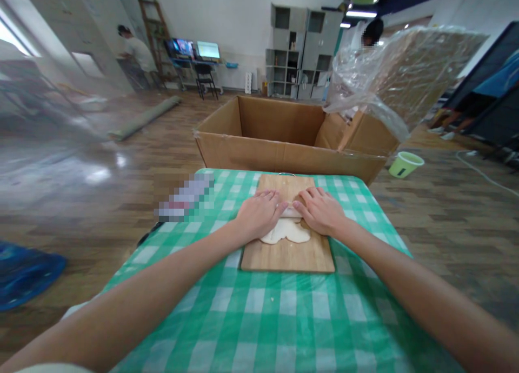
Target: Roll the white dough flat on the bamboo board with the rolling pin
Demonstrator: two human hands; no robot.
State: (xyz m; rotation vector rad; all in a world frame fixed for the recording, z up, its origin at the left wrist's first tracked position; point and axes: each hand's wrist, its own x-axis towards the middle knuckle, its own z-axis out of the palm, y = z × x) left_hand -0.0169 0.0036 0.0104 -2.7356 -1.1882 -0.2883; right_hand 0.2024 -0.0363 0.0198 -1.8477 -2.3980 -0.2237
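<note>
On the green-and-white checked tablecloth (259,330) lies a wooden cutting board (287,260). A flat, pale sheet of dough (285,232) with a wavy near edge rests on it. Across the dough's far side is a whitish cylindrical roll (292,213); whether it is a rolling pin or rolled-up dough I cannot tell. My left hand (260,213) lies palm down over its left end, fingers stretched forward. Over the right end rests my right hand (320,210), also palm down with fingers extended. Both thumbs point inward, and my palms hide the roll's ends.
A large open cardboard box (284,152) stands just beyond the table, with plastic-wrapped cardboard (417,70) at its right. A light green bucket (406,165) is on the floor to the right. A blurred-out flat item (186,197) lies at the table's left edge. People are farther back.
</note>
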